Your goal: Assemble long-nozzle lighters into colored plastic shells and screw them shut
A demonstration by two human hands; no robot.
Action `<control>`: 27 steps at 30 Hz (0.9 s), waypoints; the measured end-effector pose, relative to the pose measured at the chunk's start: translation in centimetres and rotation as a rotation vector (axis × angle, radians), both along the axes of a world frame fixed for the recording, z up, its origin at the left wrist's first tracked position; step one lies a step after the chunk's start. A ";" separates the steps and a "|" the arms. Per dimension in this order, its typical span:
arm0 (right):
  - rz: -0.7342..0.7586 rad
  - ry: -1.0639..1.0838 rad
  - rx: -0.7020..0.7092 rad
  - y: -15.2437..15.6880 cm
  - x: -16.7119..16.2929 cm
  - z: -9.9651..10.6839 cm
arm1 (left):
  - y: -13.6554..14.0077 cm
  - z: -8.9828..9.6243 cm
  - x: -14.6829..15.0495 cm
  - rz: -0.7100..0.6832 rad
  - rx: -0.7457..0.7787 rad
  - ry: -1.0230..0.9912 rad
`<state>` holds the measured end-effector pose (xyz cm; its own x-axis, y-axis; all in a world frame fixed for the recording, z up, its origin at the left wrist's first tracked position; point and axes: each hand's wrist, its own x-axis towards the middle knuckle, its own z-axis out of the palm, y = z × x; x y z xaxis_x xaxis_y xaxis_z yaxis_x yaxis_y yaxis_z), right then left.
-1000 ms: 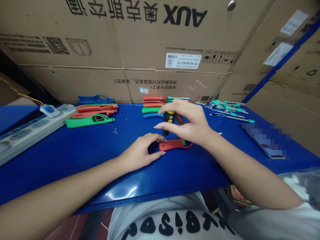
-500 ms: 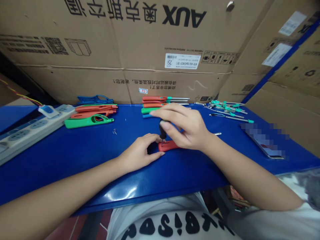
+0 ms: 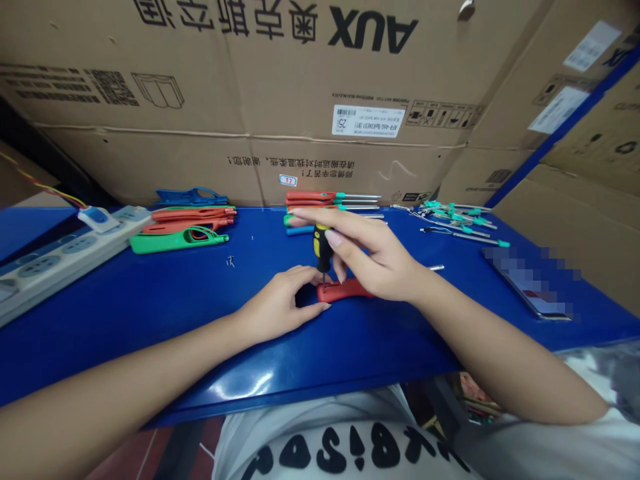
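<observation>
A red long-nosed lighter [image 3: 345, 290] lies on the blue table, its metal tube tip showing past my right wrist. My left hand [image 3: 280, 303] pinches the lighter's left end between thumb and fingers. In my right hand [image 3: 373, 257] is a short black-and-yellow screwdriver [image 3: 323, 252], held upright with its tip against the lighter's left end. The right fingers surround the screwdriver's handle loosely, the index finger stretched out above it. Part of the lighter is hidden under the right hand.
Red, green and blue lighter handles [image 3: 180, 240] lie at the left, near a white power strip [image 3: 65, 257]. Small screws [image 3: 230, 261] lie loose. Behind my hands are lighters with metal tubes [image 3: 313, 199]. Teal-ended metal rods [image 3: 465, 217] and a phone [image 3: 525, 283] are at right; cardboard [image 3: 280, 100] stands behind.
My right fingers have shifted and opened around the screwdriver, showing its yellow-and-black handle. The screwdriver's tip stays on the lighter. My left hand holds its place.
</observation>
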<state>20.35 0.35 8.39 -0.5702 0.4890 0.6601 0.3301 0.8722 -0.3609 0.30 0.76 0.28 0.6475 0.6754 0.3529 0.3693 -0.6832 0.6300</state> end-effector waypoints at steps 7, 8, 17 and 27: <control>-0.194 0.096 0.334 -0.2 -0.4 -0.7 | 0.0 -0.1 -0.1 0.011 -0.026 0.015; -0.213 0.077 0.396 -0.2 -0.4 -0.8 | 0.0 -0.1 -0.1 0.012 -0.022 0.015; -0.140 0.145 0.126 -0.1 -0.3 0.2 | 0.0 0.1 0.1 -0.010 -0.009 0.005; -0.104 -0.001 0.049 -0.6 0.0 0.6 | 0.0 0.3 0.1 0.002 -0.033 0.013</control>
<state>20.33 -0.26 9.02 -0.5192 0.5128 0.6837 0.4200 0.8498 -0.3185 0.42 0.73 0.54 0.6508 0.6876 0.3220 0.3789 -0.6616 0.6471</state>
